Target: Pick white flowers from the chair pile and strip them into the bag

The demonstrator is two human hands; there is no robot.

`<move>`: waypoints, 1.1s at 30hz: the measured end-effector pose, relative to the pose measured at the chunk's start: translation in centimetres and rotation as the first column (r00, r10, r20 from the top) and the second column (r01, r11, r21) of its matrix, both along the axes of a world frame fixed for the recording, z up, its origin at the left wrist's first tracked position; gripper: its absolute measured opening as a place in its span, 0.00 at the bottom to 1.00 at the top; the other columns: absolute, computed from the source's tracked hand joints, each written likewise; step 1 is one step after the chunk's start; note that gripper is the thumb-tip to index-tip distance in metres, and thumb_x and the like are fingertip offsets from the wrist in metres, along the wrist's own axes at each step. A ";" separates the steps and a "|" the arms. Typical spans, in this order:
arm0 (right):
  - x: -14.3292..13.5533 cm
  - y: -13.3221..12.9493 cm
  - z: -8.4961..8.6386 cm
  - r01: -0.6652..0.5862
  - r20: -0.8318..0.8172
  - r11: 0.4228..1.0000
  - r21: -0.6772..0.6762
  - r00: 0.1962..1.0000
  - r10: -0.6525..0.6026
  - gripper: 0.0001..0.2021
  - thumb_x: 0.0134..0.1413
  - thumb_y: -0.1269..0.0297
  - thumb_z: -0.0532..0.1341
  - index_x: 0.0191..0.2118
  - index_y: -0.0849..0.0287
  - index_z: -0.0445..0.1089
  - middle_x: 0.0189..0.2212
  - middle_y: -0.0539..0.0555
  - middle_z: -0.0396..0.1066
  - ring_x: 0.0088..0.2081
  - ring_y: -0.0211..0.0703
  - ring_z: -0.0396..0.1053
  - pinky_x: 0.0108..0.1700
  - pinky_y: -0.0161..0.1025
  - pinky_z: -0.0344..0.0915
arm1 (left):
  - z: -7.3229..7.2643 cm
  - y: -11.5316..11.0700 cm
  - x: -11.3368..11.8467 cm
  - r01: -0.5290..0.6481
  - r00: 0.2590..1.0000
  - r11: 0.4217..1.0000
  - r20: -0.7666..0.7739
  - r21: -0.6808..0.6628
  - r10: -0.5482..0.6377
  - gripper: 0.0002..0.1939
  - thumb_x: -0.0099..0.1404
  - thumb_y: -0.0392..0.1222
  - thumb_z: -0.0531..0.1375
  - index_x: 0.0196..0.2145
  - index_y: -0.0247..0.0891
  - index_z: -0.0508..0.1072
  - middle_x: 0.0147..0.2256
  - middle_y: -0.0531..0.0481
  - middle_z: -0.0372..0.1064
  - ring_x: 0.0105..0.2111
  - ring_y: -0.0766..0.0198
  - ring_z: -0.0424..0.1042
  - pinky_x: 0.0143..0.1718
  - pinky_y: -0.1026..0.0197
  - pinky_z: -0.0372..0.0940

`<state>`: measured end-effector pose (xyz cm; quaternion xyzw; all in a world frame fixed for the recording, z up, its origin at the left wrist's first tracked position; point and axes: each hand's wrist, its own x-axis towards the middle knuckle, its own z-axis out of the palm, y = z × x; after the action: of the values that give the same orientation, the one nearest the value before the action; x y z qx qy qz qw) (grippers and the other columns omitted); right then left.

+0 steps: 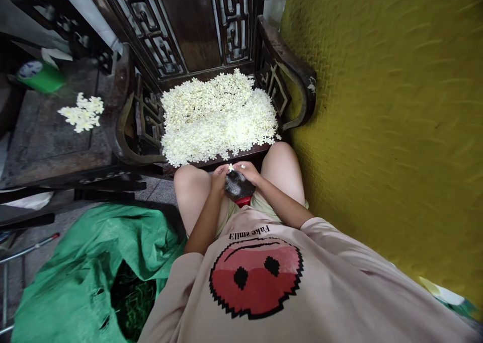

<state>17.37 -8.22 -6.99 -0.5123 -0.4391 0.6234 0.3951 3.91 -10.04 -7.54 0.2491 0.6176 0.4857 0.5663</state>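
Observation:
Just above my lap, in front of the chair seat, my two hands meet at the fingertips. Between them is a small white flower (230, 167) with open petals. My left hand (219, 175) pinches it from the left with its fingers closed. From the other side, the closed fingers of my right hand (248, 171) reach to the same flower. A small pale spot shows on the right hand; whether it is a bud or a ring I cannot tell. Beyond my hands, a thick heap of white flowers (219, 116) covers the seat of a dark carved wooden chair (198, 23).
On the left, a dark wooden table (41, 142) bears a small cluster of white flowers (83, 112) and a green container (42, 76). A green sack (94, 247) with dark green stringy matter inside lies beside my left leg. A yellow textured panel (385, 132) rises close on my right.

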 end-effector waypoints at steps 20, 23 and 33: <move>0.0 -0.2 1.0 -0.095 -0.333 0.951 -0.294 0.943 -0.008 0.13 0.37 0.59 0.68 0.24 0.61 0.66 0.11 0.40 0.52 0.15 0.26 0.45 0.18 0.31 0.40 | 0.2 0.0 0.4 0.078 0.997 0.992 0.019 0.094 -0.080 0.16 0.47 0.46 0.65 0.33 0.36 0.72 0.26 0.52 0.71 0.28 0.67 0.68 0.35 0.63 0.61; 0.1 -0.1 0.9 -0.082 -0.336 0.951 -0.298 0.942 -0.024 0.13 0.36 0.60 0.68 0.23 0.61 0.64 0.12 0.40 0.52 0.15 0.25 0.45 0.18 0.31 0.40 | 0.5 -0.1 0.6 0.085 0.996 0.990 -0.010 0.111 -0.084 0.12 0.49 0.44 0.63 0.31 0.37 0.71 0.25 0.52 0.70 0.27 0.67 0.67 0.36 0.62 0.61; 0.1 0.1 0.8 -0.103 -0.347 0.943 -0.316 0.938 -0.014 0.13 0.36 0.60 0.68 0.23 0.61 0.65 0.12 0.40 0.53 0.14 0.25 0.45 0.18 0.30 0.40 | 1.4 -0.7 0.4 0.192 0.868 0.956 -0.492 0.222 -0.060 0.06 0.55 0.42 0.60 0.29 0.39 0.74 0.32 0.51 0.70 0.30 0.66 0.65 0.35 0.63 0.60</move>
<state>17.50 -8.11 -6.17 -0.4437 -0.2642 0.7769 0.3603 4.33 -10.70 -6.14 0.4749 0.6506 0.4481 0.3878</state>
